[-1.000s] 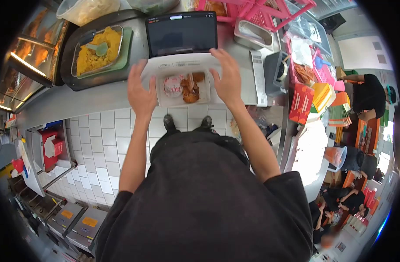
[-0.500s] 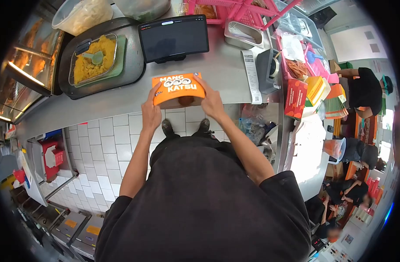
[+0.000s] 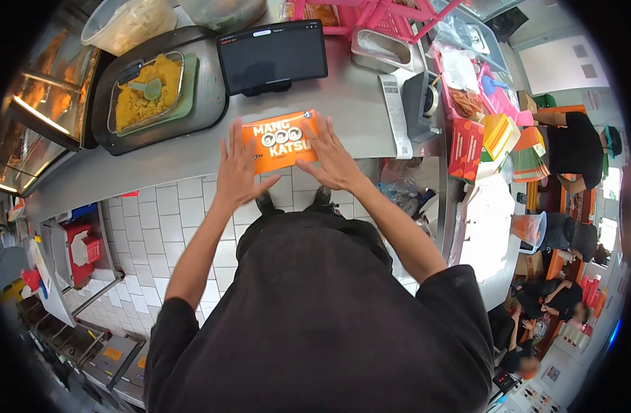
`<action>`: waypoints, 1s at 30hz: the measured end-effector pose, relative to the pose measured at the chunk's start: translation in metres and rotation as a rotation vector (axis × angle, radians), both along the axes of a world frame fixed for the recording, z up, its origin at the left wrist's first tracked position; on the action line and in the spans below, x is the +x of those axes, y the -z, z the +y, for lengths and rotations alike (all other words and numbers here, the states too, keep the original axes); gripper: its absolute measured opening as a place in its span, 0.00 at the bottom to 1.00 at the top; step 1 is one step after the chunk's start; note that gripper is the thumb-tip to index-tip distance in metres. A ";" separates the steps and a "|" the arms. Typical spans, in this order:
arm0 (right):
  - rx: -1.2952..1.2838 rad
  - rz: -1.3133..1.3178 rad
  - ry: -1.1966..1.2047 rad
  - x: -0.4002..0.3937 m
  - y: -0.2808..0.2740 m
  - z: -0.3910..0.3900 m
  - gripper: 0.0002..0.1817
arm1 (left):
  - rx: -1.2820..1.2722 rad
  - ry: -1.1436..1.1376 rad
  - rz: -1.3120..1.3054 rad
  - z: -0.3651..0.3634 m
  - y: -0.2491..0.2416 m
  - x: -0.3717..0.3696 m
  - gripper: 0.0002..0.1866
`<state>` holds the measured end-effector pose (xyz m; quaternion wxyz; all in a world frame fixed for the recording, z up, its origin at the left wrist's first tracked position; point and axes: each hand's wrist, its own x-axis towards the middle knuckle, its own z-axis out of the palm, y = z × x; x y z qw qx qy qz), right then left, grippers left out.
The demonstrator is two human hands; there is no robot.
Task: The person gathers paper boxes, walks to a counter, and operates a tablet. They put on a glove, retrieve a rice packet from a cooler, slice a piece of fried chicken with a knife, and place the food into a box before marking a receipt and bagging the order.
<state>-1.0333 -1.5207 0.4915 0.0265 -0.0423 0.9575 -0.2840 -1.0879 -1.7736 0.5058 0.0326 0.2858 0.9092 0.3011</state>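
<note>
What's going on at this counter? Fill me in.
A person has both bare hands at an orange box marked "MANG KATSU", its lid down, at the front edge of the metal counter. The left hand is open at one side; the right hand is open over the other, fingers partly covering the lettering. A tablet stands just behind the box.
</note>
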 end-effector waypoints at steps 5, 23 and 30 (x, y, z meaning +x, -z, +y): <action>0.146 -0.047 -0.167 -0.008 -0.009 0.002 0.38 | -0.313 0.389 0.202 0.020 0.009 -0.042 0.47; 0.015 0.239 -0.040 -0.002 0.000 0.034 0.32 | -0.202 0.059 0.350 0.056 0.015 -0.025 0.47; -0.197 0.045 1.345 0.004 -0.051 0.220 0.18 | -0.153 -0.079 0.328 0.082 0.010 -0.020 0.39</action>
